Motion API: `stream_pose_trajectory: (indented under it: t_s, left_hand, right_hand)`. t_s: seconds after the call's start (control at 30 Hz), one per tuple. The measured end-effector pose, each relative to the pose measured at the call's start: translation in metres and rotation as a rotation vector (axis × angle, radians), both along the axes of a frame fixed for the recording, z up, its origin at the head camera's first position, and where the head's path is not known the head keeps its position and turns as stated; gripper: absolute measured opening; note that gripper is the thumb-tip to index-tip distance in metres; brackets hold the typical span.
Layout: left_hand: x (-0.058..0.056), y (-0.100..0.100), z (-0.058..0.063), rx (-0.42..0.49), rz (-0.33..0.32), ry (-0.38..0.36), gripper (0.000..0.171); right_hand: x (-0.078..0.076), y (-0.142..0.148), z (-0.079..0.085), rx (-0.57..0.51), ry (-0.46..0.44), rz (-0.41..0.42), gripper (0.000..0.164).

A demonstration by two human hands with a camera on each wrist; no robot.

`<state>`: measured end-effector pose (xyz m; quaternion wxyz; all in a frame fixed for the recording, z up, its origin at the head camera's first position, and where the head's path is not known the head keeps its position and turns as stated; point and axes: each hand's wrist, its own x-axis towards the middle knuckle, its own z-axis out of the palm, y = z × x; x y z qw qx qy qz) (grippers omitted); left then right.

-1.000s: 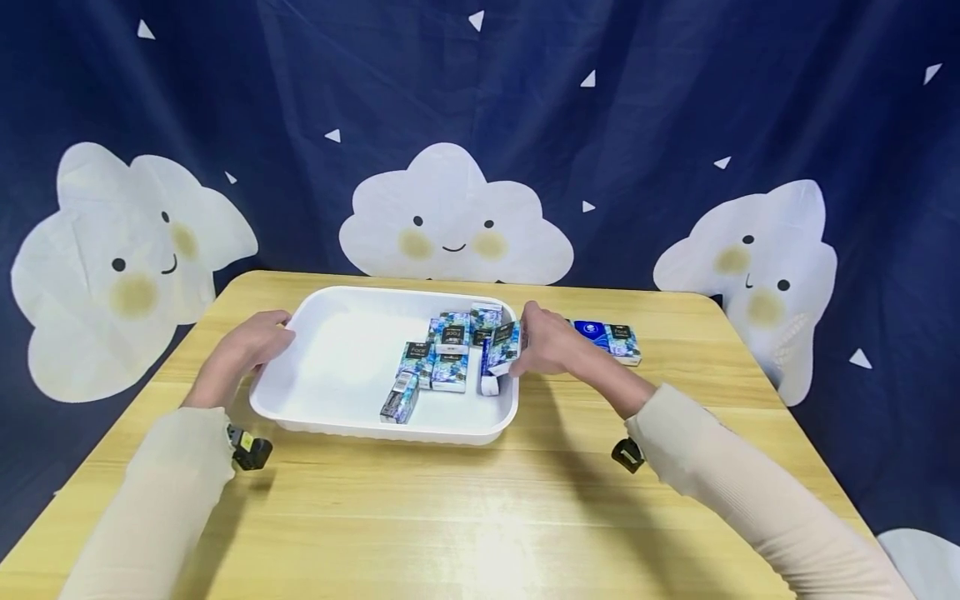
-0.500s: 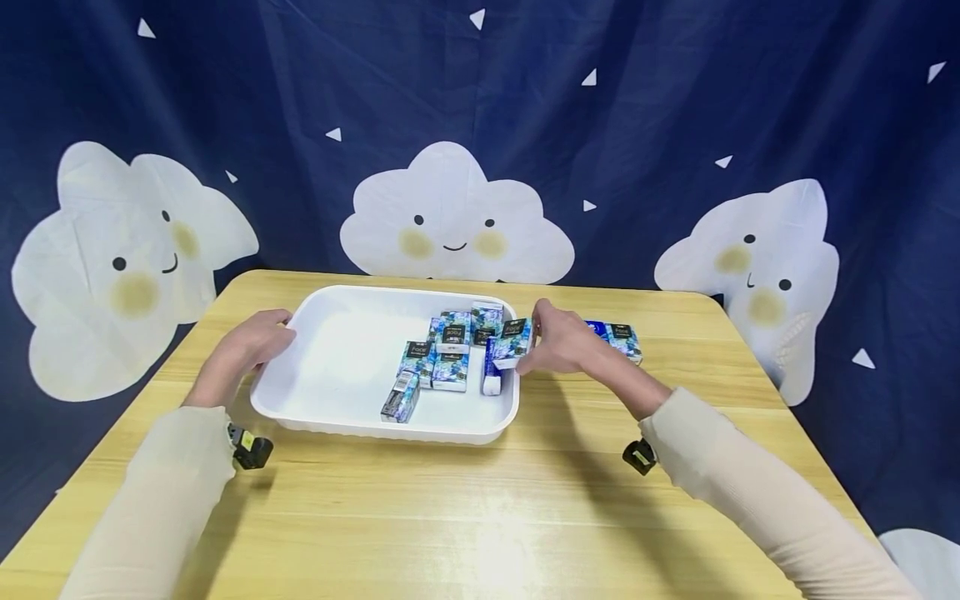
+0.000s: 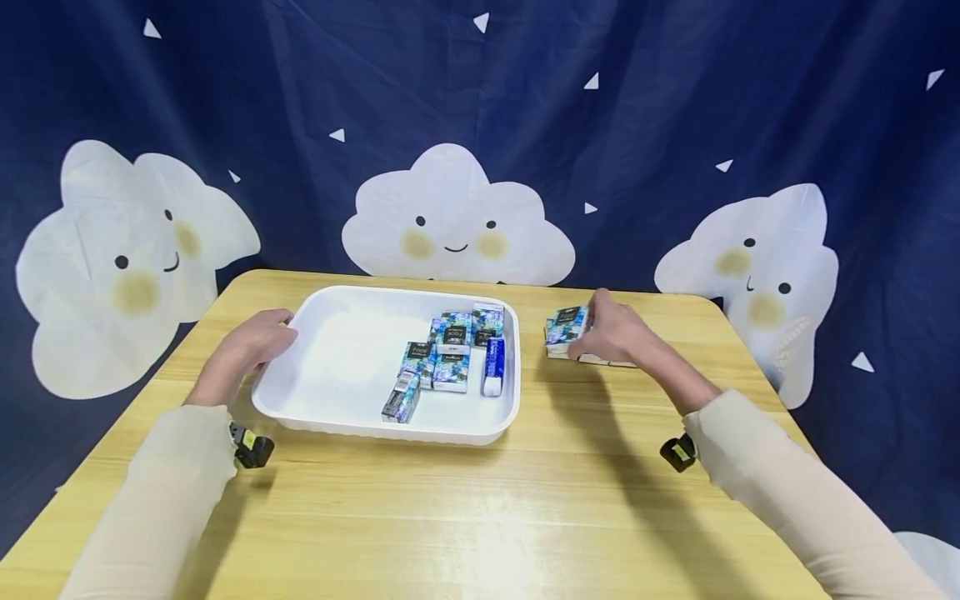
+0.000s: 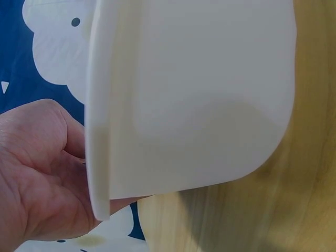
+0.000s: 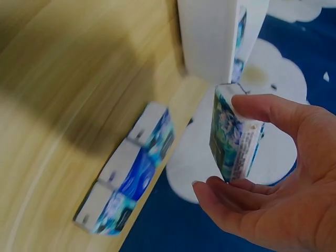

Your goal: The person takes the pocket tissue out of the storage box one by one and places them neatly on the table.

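At the tray's left end: the left hand (image 3: 253, 340) curls its fingers in under the rim of the white tray (image 3: 337, 358); its grip is closed on that end.
Over the surface (image 3: 450, 517), right of the tray: the right hand (image 3: 615, 329) pinches one floral box (image 5: 223, 126) between thumb and fingers, its grip parted by just the box's width.
Held box's place: clear of the tray, above the left end of a row of boxes; in the right wrist view it is tilted and apart from them.
Held box's print: blue and green flowers, with small dark lines on a pale side, too blurred to read.
Row on the surface: three boxes end to end, a floral one at each end (image 5: 102, 210) and one deep blue box (image 5: 137, 173) in the middle.
Boxes in the tray: one blue box (image 3: 493, 367) by the right wall, and at least six floral boxes (image 3: 451, 375) to its left; they overlap, so the count is not sure.
Labels in the tray: dark patches with pale letters that seem to start "Fa", the rest too small; the nearest box carries a pale printed panel.
Backdrop: navy cloth (image 3: 300, 67), three smiling clouds, nine white triangles.
Sleeves: two, pale, a small black camera at each wrist.
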<state>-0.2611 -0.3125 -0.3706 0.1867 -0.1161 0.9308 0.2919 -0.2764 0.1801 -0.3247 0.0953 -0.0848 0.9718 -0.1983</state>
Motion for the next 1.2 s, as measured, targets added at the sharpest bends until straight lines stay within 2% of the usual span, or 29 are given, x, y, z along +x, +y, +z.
stream_pose_trajectory:
  t_s: [0.4, 0.8, 1.03, 1.2]
  left_hand:
    - [-0.002, -0.002, -0.004, 0.001, 0.008, 0.005, 0.062]
    - [0.001, -0.001, -0.001, 0.003, 0.003, 0.010, 0.060]
    - [0.001, 0.000, -0.002, -0.008, -0.012, 0.046, 0.054]
    - [0.001, 0.000, -0.001, -0.010, -0.004, 0.034, 0.056]
  right_hand:
    - [-0.006, 0.050, -0.005, -0.011, 0.026, -0.101, 0.064]
    - [-0.004, 0.094, -0.016, 0.043, 0.027, -0.145, 0.058]
    - [-0.005, 0.111, -0.025, 0.078, 0.038, -0.168, 0.057]
    - [-0.006, 0.124, -0.029, 0.102, 0.002, -0.161, 0.051]
